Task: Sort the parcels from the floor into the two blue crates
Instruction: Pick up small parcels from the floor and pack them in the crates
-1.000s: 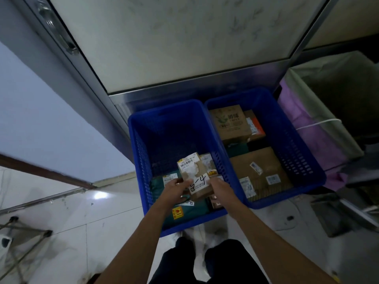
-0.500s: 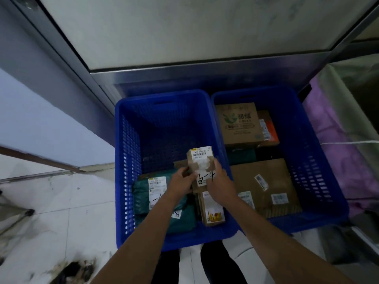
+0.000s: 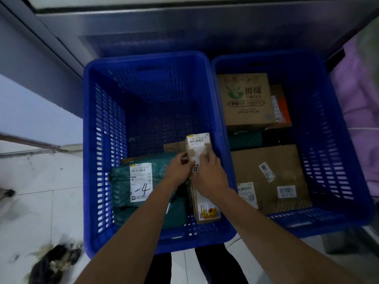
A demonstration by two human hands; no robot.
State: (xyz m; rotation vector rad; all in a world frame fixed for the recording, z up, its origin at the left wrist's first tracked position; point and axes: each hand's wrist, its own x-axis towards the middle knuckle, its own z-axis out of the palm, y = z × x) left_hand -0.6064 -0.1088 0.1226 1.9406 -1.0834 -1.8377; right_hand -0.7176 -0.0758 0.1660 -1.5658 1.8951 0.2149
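Note:
Two blue crates stand side by side against a metal wall, the left crate (image 3: pixel 102 140) and the right crate (image 3: pixel 332 144). Both my hands hold a small brown parcel (image 3: pixel 198 147) with a white barcode label, low inside the left crate. My left hand (image 3: pixel 180 168) grips its left edge and my right hand (image 3: pixel 211 173) its right side. Under it lie a green bagged parcel (image 3: pixel 141 181) marked "-4" and a narrow brown box (image 3: pixel 206 208). The right crate holds a printed carton (image 3: pixel 246 99) and a large flat carton (image 3: pixel 272 177).
A purple-lined sack (image 3: pixel 361 111) stands right of the crates. White floor tiles (image 3: pixel 41 201) lie to the left, with a dark crumpled thing (image 3: pixel 53 261) at the lower left. My legs stand right in front of the left crate.
The small parcel has gone down deeper into the left crate, still held by both hands. My head has moved closer, so the crates fill more of the view.

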